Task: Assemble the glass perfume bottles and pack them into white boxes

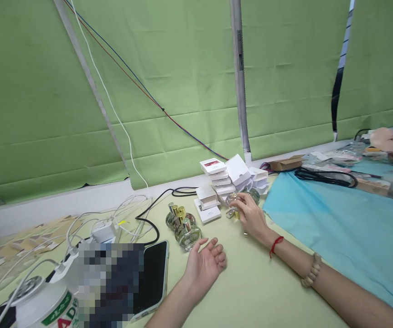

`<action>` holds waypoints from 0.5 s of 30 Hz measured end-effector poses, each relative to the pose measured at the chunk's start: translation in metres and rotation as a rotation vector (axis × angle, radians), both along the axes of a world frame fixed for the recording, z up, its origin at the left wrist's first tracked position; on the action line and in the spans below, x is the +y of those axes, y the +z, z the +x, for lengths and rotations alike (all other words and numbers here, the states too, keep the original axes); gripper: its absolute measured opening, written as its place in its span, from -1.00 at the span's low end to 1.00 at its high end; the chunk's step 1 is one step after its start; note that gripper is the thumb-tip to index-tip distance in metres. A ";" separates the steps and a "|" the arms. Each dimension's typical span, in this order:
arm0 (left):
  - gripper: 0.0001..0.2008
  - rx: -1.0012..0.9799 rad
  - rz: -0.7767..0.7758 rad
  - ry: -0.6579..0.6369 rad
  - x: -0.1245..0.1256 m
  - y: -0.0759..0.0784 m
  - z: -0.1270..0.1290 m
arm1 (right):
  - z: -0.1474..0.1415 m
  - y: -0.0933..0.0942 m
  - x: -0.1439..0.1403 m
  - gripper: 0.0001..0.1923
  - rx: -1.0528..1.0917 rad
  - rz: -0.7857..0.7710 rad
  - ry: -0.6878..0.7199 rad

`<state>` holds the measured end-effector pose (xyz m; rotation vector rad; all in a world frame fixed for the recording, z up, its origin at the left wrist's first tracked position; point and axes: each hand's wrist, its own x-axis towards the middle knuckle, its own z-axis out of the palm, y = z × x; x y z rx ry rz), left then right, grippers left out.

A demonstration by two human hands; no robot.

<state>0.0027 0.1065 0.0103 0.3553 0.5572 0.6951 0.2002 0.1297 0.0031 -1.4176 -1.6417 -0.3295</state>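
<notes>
A left hand (206,264) rests palm-up and empty on the yellow-green table (251,291), just beside three gold-capped glass perfume bottles (183,225). Farther back, the right hand (251,214) closes its fingers around another small bottle (233,200) before stacked white boxes (222,180).

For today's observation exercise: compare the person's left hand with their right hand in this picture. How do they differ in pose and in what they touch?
The left hand lies palm up, fingers loosely curled, holding nothing; the right hand is palm down, fingers on a small glass bottle. The left hand rests beside the gold-capped perfume bottles, while the right hand reaches farther out, by the stack of white boxes. The right wrist wears a red string; the left wrist is bare. Both rest on the yellow-green table.
</notes>
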 end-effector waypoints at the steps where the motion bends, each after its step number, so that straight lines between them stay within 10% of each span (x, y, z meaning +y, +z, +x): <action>1: -0.81 0.003 0.002 -0.002 0.000 0.000 0.000 | -0.004 0.000 -0.002 -0.69 0.000 0.009 0.066; 15: -0.83 0.024 0.019 -0.010 -0.001 0.001 0.001 | -0.022 -0.001 -0.011 -0.77 0.039 -0.149 0.503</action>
